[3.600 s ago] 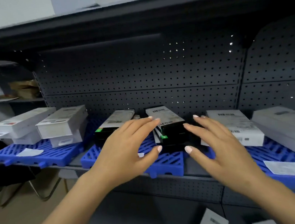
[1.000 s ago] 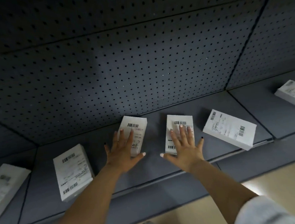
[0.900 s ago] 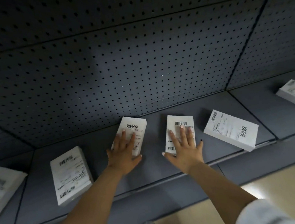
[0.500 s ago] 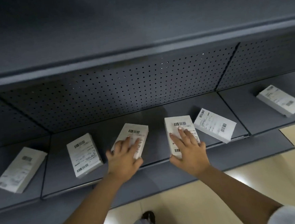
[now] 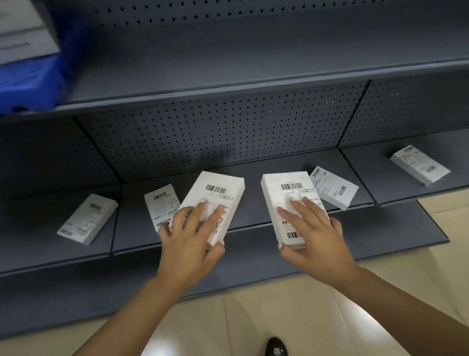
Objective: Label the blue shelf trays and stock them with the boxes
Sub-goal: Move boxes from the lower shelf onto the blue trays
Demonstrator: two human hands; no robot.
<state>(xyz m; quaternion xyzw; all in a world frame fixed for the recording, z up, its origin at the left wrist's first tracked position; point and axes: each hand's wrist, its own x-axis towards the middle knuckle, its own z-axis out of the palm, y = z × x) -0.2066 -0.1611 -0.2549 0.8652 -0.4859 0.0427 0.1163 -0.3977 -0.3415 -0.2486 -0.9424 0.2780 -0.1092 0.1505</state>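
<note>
My left hand (image 5: 189, 240) grips a white barcode-labelled box (image 5: 217, 192), fingers on top and thumb underneath, lifted off the low grey shelf (image 5: 242, 219). My right hand (image 5: 316, 231) holds a second white box (image 5: 285, 193) the same way, above the shelf's front edge. Several more white boxes lie flat on that shelf: one far left (image 5: 88, 219), one behind my left hand (image 5: 161, 202), one to the right of my right hand (image 5: 335, 190) and one far right (image 5: 419, 168). A blue tray (image 5: 12, 83) with white boxes (image 5: 2, 36) on it sits at the upper left.
The middle shelf (image 5: 259, 53) stretches right of the blue tray, backed by dark perforated panels (image 5: 223, 133). A deeper base shelf (image 5: 95, 286) juts out below. Beige tiled floor (image 5: 268, 317) lies underneath, with a dark shoe (image 5: 275, 350) at the bottom.
Both hands went from resting on the two boxes to gripping them and raising them off the low shelf toward me. The view has tilted up, so the blue tray now shows.
</note>
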